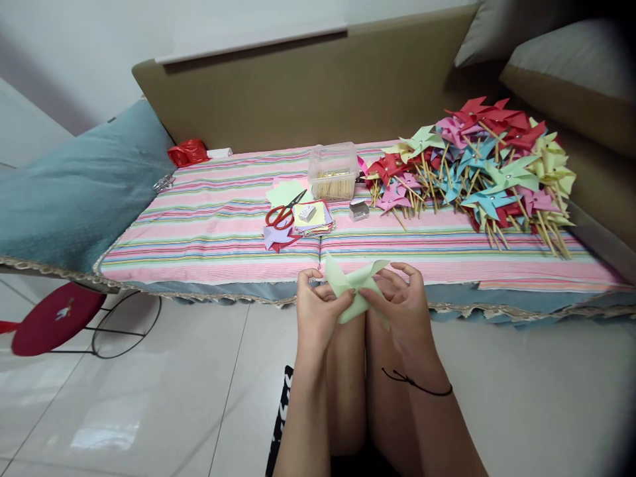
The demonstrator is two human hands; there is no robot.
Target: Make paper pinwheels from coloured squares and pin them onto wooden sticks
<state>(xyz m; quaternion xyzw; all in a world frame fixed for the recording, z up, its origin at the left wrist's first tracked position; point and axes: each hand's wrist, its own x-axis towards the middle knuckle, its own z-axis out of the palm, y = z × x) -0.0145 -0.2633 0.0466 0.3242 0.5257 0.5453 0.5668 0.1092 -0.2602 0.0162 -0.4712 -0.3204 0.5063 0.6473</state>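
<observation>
A pale green paper pinwheel [352,281] with its points folded inward is held over my knees. My left hand [320,301] pinches its left side, the thumb pressed close to the centre. On the other side my right hand [397,298] grips the paper, its thumb also at the centre. Whether a pin sits under the thumbs cannot be made out. Beyond the hands, orange-handled scissors [281,217] lie on paper sheets beside a stack of coloured paper squares [318,222] with a small white box [307,212] on top. Cut purple paper [277,236] lies nearer.
A large heap of finished pinwheels on sticks [497,169] covers the sofa's right side. A clear plastic tub [334,159] holds wooden sticks, with a small clear box [358,211] nearby. A red bag [189,153] lies far left; a dark red stool [59,318] stands on the floor.
</observation>
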